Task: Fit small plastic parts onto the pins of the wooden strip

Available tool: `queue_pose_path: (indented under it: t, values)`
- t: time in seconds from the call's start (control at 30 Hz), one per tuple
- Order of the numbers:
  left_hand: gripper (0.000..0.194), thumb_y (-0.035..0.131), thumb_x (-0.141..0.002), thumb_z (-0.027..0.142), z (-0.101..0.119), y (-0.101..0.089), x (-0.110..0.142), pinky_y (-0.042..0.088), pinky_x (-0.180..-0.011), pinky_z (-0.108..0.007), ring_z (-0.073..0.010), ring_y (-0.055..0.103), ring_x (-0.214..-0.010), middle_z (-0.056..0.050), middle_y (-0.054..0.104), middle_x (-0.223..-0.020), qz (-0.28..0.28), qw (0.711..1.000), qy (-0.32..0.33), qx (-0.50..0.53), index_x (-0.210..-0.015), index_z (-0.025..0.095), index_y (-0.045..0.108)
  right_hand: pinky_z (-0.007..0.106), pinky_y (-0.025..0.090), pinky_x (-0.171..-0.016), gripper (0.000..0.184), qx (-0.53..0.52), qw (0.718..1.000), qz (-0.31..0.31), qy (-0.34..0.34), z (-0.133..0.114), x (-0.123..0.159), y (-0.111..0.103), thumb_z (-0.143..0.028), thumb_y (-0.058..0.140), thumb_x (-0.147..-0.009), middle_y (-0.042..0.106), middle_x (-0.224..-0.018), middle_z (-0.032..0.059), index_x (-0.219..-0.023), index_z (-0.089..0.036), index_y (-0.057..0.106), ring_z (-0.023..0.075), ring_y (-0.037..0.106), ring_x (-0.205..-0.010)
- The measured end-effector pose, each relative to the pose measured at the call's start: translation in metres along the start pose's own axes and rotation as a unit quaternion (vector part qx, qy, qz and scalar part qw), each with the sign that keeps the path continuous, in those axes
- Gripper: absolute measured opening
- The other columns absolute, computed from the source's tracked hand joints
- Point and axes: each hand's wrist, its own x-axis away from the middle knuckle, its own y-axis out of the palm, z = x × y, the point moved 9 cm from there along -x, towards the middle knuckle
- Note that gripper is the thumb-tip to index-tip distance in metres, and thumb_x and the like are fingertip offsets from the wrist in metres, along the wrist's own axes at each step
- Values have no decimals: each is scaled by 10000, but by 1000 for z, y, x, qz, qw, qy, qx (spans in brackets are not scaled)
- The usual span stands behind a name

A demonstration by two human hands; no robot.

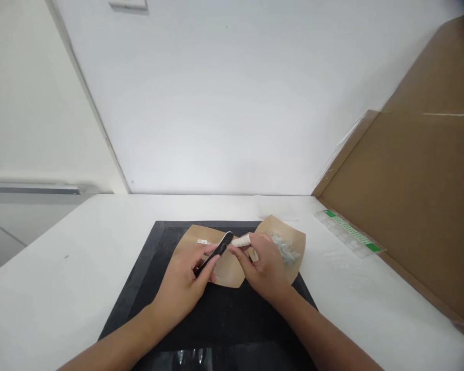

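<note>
My left hand [187,268] is closed around a slim black nail file [216,253] with a rounded end and a pale edge, tilted up to the right. Close to the file's upper end is my right hand [266,262], thumb and fingertip pinched together; anything tiny between them is too small to name. A white wrap [241,241] covers one finger of that hand. Beneath my hands lies a piece of brown paper [232,275], with a small clear piece [204,241] on it. Partly behind my right hand, a second brown paper [274,224] carries a pile of translucent slivers [286,250].
A black mat [232,319] lies under the papers on the white table [54,273]. At the right, a clear strip with green labels [350,232] rests beside a large upright cardboard sheet [425,196]. A white wall [224,103] stands behind the table.
</note>
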Motion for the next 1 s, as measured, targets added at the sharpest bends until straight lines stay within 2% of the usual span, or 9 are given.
queue_pose_path:
  t: [0.13,0.23,0.33,0.47,0.6,0.77,0.87,1.0]
  values:
    - [283,616,-1010,315,-12,9,1,604,-547,-241,-168,753,-597,8,757,-708,-38,993,-77,81,-1263,226,705,372,449,-778,311,43,998,8,-38,-5,-1,2,-387,619,-1020,661,-685,3,-756,-243,538,194,580,-653]
    - [274,642,-987,352,-17,13,3,638,-540,-259,-189,788,-649,-46,792,-923,-38,984,-115,131,-1216,219,712,371,457,-784,342,47,997,11,-55,-6,-2,3,-369,594,-1032,646,-664,-2,-728,-246,499,187,577,-636]
    - [291,674,-960,383,-23,15,5,665,-547,-277,-208,805,-682,-91,774,-1090,-32,974,-152,167,-1190,207,707,357,467,-775,302,35,998,0,-43,-5,-1,4,-354,604,-1029,705,-707,9,-754,-241,550,192,633,-668]
    - [292,710,-927,404,-27,16,6,668,-532,-268,-214,812,-704,-113,737,-1198,-28,962,-189,196,-1135,199,727,308,486,-694,199,-21,998,-50,24,4,2,10,-373,633,-1020,762,-716,-11,-864,-250,646,195,715,-697]
    - [307,734,-905,417,-31,18,9,652,-468,-253,-229,814,-722,-127,721,-1241,-13,951,-219,218,-1108,187,737,318,525,-732,128,-39,998,-44,30,3,4,10,-360,628,-1021,783,-769,-6,-965,-261,685,208,748,-750]
    - [317,737,-903,411,-29,14,11,643,-425,-251,-225,805,-686,-108,749,-1137,23,957,-188,218,-1127,186,738,315,537,-719,124,-18,999,-36,-14,-3,5,8,-344,626,-1022,774,-843,29,-1029,-246,701,209,738,-771]
    - [328,734,-904,415,-25,13,12,622,-401,-243,-212,783,-634,-92,773,-966,19,960,-179,212,-1116,164,736,305,521,-697,151,-1,999,-14,-39,-6,5,5,-328,592,-1042,741,-813,32,-957,-243,683,194,707,-743]
    - [383,717,-921,429,-22,13,12,582,-395,-211,-164,712,-519,-39,742,-695,-4,960,-206,188,-1167,136,719,280,471,-623,161,31,996,24,-80,-12,7,3,-286,598,-1038,670,-764,19,-891,-223,617,163,645,-678]
